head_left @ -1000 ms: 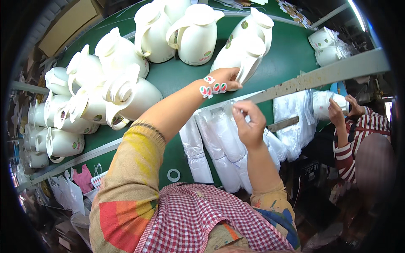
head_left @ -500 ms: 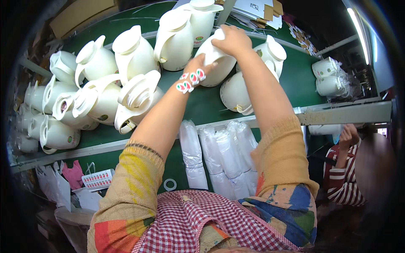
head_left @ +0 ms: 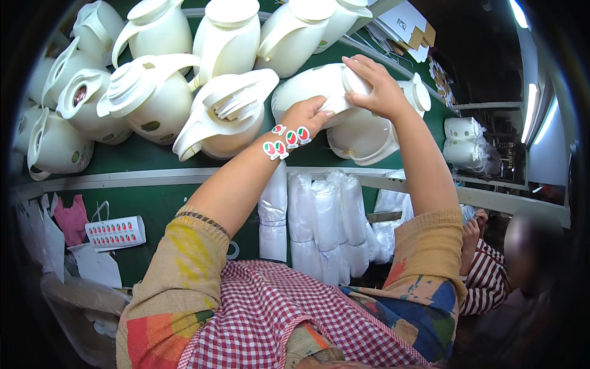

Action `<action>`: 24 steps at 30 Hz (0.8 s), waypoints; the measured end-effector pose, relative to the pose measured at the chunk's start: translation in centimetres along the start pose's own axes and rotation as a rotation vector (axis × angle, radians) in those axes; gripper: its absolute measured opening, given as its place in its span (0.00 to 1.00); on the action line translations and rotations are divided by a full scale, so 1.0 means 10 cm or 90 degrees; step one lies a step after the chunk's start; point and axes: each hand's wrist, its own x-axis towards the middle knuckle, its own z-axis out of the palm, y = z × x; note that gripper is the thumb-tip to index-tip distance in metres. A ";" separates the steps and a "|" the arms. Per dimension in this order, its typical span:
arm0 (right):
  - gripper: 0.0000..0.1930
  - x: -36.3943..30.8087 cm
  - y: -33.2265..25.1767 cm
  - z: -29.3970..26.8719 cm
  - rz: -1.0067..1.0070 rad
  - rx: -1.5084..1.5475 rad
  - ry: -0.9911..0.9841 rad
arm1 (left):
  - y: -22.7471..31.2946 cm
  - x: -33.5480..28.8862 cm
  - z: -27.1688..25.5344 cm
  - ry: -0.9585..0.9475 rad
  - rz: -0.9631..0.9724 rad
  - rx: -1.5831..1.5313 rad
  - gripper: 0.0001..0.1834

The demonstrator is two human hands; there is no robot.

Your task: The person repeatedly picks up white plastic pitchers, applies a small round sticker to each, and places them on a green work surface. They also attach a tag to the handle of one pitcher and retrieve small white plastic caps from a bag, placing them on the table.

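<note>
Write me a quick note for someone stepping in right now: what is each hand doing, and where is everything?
Left hand: on the side of a white jug lying on the green belt; small round stickers sit along its wrist.
Right hand: gripping the same jug at its top end.
More white jugs crowd the belt to the left and behind. A sticker sheet lies on the lower shelf, and bagged white stacks hang below the belt.
Done: stickers loaded on the wrist. No sticker shows on this jug yet, though its hidden sides cannot be checked.
</note>
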 end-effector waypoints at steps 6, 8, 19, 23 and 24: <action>0.30 0.06 -0.09 0.26 -0.119 -0.110 0.128 | -0.10 -0.08 -0.04 0.054 0.035 -0.056 0.10; 0.29 0.12 -0.14 0.34 -0.149 -0.116 0.159 | -0.14 -0.10 -0.05 0.058 0.032 -0.087 0.10; 0.34 0.12 -0.13 0.29 0.077 -0.086 0.057 | -0.12 -0.12 -0.01 0.081 0.048 -0.056 0.13; 0.38 0.19 -0.30 -0.13 0.136 -0.120 -0.101 | -0.17 -0.10 -0.01 0.097 0.048 -0.045 0.13; 0.39 0.22 -0.41 -0.18 0.197 -0.184 -0.157 | -0.19 -0.10 -0.02 0.107 0.049 -0.035 0.13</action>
